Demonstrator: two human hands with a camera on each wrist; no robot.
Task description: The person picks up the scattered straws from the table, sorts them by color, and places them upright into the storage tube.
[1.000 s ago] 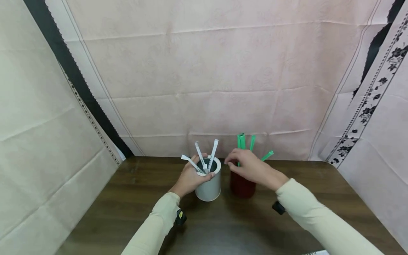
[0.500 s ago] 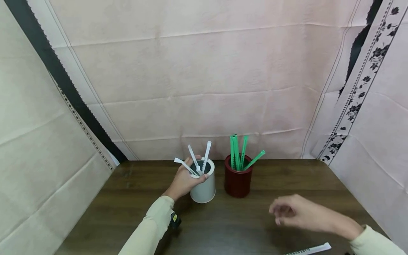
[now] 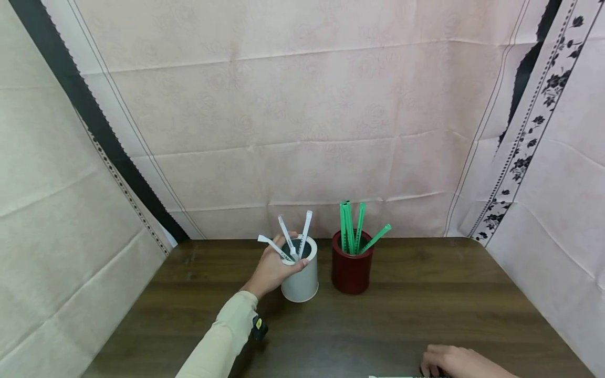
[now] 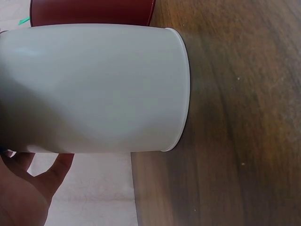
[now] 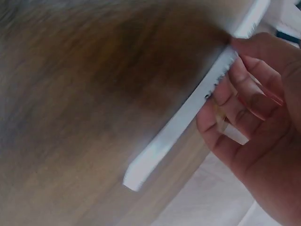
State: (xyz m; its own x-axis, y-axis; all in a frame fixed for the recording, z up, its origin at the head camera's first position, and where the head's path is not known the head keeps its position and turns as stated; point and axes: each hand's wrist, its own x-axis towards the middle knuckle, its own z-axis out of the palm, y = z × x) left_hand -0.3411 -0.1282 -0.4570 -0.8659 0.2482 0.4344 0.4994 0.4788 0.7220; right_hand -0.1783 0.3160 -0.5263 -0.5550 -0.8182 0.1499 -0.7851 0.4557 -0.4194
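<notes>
At the rim of a pale grey cylindrical cup (image 3: 300, 283), my left hand (image 3: 270, 270) holds on, thumb on the near side and fingers behind. Several slim white sticks with black print (image 3: 305, 233) lean inside that cup, which stands upright on the table. In the left wrist view the cup's wall (image 4: 103, 89) fills much of the picture, with part of the hand (image 4: 28, 193) below it. Low at the front right, my right hand (image 3: 460, 361) is partly cut off. The right wrist view shows its thumb and fingers pinching another slim white printed stick (image 5: 162, 143), slightly blurred.
A dark red cup (image 3: 352, 275) with several green sticks (image 3: 348, 228) stands just right of the grey cup. Both are on a brown wooden table (image 3: 392, 310). Pale cloth (image 3: 302, 105) hangs behind and at both sides.
My right hand has left the red cup and moved right and down to the table's front, where it now pinches a white stick that lay there. The left hand stays on the grey cup.
</notes>
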